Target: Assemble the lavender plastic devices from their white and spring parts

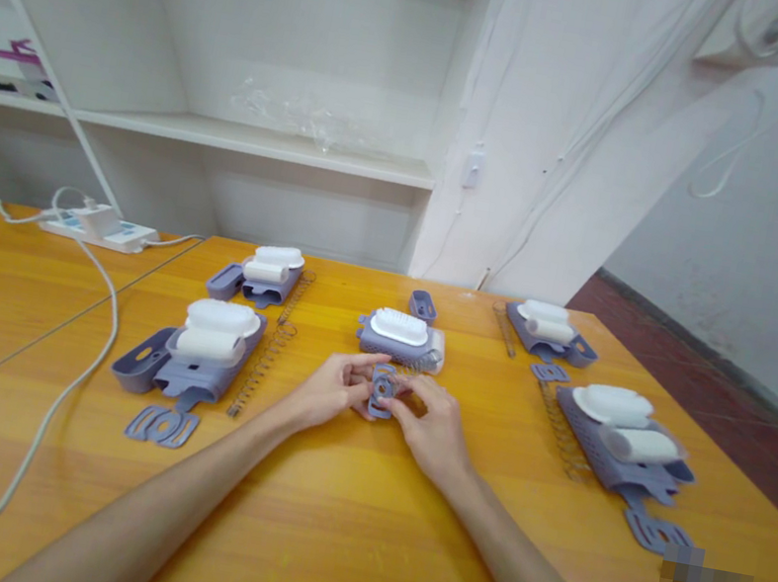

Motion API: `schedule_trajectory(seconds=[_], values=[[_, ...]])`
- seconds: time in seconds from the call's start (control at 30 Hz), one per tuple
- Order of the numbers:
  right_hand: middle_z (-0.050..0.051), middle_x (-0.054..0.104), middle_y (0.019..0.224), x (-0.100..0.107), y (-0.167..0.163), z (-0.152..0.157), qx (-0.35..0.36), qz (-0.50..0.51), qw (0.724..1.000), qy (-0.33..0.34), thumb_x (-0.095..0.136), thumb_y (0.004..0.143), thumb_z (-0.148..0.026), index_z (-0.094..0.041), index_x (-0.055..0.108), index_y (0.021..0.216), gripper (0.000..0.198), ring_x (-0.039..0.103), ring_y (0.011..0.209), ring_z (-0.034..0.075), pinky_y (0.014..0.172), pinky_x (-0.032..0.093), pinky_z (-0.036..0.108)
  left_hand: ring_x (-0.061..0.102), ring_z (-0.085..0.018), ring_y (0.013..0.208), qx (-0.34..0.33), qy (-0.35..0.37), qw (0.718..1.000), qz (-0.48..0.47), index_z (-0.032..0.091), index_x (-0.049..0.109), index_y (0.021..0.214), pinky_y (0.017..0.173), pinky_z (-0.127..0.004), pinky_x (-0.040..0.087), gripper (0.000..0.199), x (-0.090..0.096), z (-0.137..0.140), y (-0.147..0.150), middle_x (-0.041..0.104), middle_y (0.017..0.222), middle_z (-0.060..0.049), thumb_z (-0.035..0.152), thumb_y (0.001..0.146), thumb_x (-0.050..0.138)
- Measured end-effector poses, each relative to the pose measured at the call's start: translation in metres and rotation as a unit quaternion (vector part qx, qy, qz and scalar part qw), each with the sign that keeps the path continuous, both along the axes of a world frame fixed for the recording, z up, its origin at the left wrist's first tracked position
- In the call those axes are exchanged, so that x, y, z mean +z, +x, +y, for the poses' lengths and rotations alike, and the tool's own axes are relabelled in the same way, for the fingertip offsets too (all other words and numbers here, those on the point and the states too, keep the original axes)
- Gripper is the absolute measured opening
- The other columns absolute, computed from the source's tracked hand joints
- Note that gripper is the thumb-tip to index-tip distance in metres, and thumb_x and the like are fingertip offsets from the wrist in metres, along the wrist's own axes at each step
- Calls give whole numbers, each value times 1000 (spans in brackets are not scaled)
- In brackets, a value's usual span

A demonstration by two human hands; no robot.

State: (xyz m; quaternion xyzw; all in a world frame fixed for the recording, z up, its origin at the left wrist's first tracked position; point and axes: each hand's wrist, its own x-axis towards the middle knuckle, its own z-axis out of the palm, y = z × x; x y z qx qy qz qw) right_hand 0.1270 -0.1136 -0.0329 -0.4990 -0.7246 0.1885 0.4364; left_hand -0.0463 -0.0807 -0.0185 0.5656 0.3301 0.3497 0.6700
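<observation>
Over the middle of the table, my left hand (pixel 339 391) is closed on the edge of a small grey-purple slotted plate (pixel 385 371). My right hand (pixel 431 427) pinches at the plate's centre, where a metal coil spring (pixel 412 368) meets it. How firmly the spring sits on the plate cannot be made out. Just beyond my fingers lies a perforated grey-purple housing (pixel 380 342) with a white ribbed oval piece (pixel 399 326) on top. Behind it stands a small grey-purple cup-shaped part (pixel 423 304).
Similar part sets lie around: a near-left housing (pixel 199 383), far-left housing (pixel 268 291), far-right housing (pixel 522 330) and near-right housing (pixel 589 437), with springs and slotted plates. A white cable (pixel 110 312) crosses the left side from a power strip (pixel 135 236). White shelves (pixel 256 144) stand behind.
</observation>
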Motion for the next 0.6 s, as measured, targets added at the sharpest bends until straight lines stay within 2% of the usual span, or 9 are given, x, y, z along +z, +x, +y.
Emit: schedule_trajectory(seconds=[0.27, 0.43, 0.6], values=[[0, 65, 81, -1, 2, 3, 44, 40, 998, -36, 68, 75, -21, -23, 68, 89, 15, 58, 78, 16, 75, 44, 30, 66, -20, 73, -10, -8, 1000, 6, 7, 44, 130, 60, -32, 55, 68, -1, 1, -1, 65, 106, -18, 31, 71, 70], [2, 64, 83, 2, 3, 3, 58, 45, 997, -30, 67, 76, -20, -22, 69, 92, 16, 58, 81, 17, 77, 45, 30, 66, -21, 73, -4, -11, 1000, -5, 7, 45, 129, 59, -32, 55, 71, -5, 2, -1, 64, 107, -19, 33, 69, 72], [3, 63, 89, 4, 2, 3, 35, 56, 998, -8, 69, 74, -20, -22, 69, 90, 17, 58, 86, 17, 81, 45, 31, 65, -20, 73, 20, -11, 999, -29, 7, 43, 131, 63, -33, 55, 76, -7, 2, 0, 65, 105, -18, 34, 68, 74]])
